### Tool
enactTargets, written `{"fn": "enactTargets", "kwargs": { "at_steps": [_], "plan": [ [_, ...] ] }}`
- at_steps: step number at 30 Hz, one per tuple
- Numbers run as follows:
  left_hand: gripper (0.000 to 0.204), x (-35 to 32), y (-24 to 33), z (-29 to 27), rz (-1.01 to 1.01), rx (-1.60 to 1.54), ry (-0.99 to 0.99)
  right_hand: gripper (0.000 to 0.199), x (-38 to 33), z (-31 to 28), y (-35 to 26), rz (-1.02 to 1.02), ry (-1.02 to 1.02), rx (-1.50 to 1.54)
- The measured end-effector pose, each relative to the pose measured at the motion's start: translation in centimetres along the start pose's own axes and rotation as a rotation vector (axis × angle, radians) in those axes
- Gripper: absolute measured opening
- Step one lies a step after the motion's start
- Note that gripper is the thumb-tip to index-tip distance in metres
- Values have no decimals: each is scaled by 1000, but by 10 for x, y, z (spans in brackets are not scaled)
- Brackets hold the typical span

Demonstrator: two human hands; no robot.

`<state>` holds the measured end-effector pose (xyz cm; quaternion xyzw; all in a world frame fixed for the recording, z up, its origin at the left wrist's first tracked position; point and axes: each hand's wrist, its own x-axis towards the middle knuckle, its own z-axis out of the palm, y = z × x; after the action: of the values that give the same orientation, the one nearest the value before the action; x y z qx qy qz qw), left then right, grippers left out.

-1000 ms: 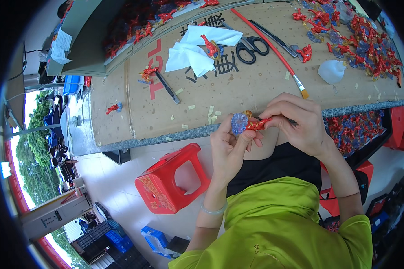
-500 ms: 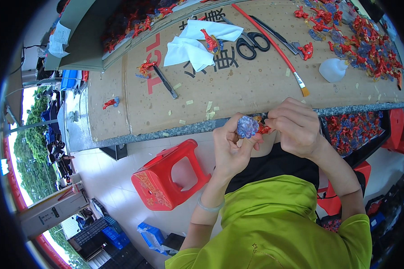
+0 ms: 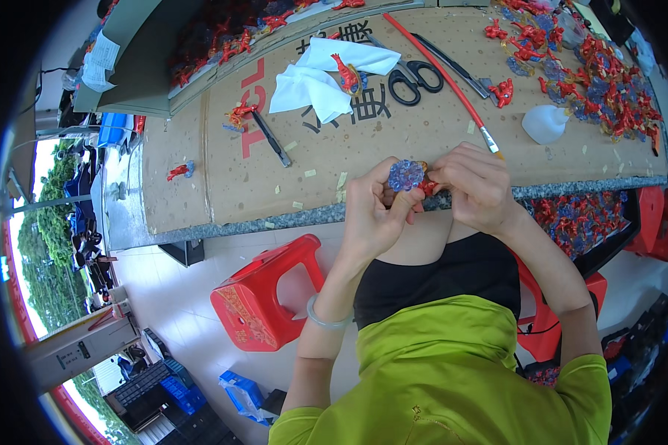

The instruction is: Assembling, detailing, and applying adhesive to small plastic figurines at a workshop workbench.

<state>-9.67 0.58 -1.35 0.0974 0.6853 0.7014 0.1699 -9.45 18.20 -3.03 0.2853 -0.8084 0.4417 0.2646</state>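
Note:
Between both hands, at the table's front edge, is a small red figurine (image 3: 406, 176) with a clear bluish-purple base turned toward me. My left hand (image 3: 375, 208) is closed round it, thumb against the base. My right hand (image 3: 473, 185) is closed too, its fingertips pinching at the red part on the figurine's right side; whether they hold anything else is hidden. Beyond the hands, a red-handled brush (image 3: 453, 85) lies slantwise on the cardboard. A similar red figurine (image 3: 346, 74) rests on a white cloth (image 3: 312, 87).
Black scissors (image 3: 416, 81), a black-handled knife (image 3: 272, 139), a pen-like tool (image 3: 453, 63) and a white squeeze bottle (image 3: 545, 124) lie on the cardboard-covered table (image 3: 223, 178). Figurines heap up at the right (image 3: 608, 89). A bin of figurines (image 3: 579, 222) sits below; a red stool (image 3: 267, 293) stands left.
Both hands have moved slightly up and left with the figurine, closer over the table edge. The base is tipped a little differently. My right fingers stay at its side.

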Motion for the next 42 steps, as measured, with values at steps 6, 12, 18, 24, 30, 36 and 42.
{"fn": "enactTargets", "kwargs": {
  "at_steps": [6, 12, 18, 24, 30, 36, 42],
  "plan": [
    [7, 9, 10, -9, -151, 34, -69, 22, 0, 6, 6, 30, -22, 37],
    [7, 13, 9, -11, -204, 25, -90, 21, 2, 5, 8, 70, -26, 55],
    [8, 12, 10, -11, -205, 56, -79, 19, 4, 5, 7, 63, -20, 42],
    [9, 10, 4, -11, -170, 77, -78, 17, 0, 5, 8, 52, -19, 38],
    [10, 5, -1, -11, -87, 148, -62, 15, -1, 5, 5, 25, -26, 6],
    [11, 6, -3, -12, -77, 172, -62, 15, 0, 4, 5, 28, -17, 15],
    [9, 7, -1, -11, -93, 151, -52, 15, 0, 5, 6, 33, -13, 19]
  ]
}}
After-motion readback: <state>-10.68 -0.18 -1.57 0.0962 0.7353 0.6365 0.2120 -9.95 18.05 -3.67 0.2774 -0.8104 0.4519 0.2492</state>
